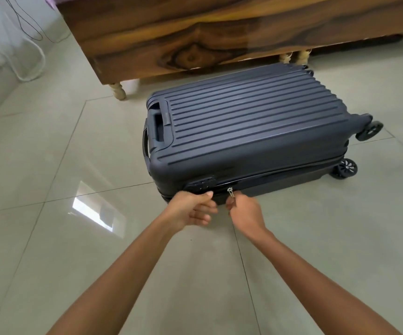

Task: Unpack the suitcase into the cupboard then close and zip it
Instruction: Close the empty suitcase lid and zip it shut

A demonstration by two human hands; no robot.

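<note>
- Fingers of the right hand (244, 211) pinch the silver zipper pull (230, 192) on the near side of the suitcase (248, 131); the thumb and forefinger close on its lower end.
- Left hand (190, 210) is loosely curled with the thumb tip against the shell edge just below the combination lock (201, 184); it seems to steady the case rather than grasp anything, though the fingers underneath are partly hidden.
- Dark navy and hard-shelled, the suitcase lies flat on the tiled floor (50, 165), lid down, with raised ribs running along its top and a recessed trolley handle (157, 126) at the left end.
- Two black spinner wheels (346, 168) show at the right end.
- Behind it stands a wooden bed frame (171, 37) on turned pale legs (119, 89), almost touching the far edge of the case.
- Cables (30, 32) hang against the wall at upper left.
- Both hands meet at the near seam, the lock between thumb and zipper pull.
</note>
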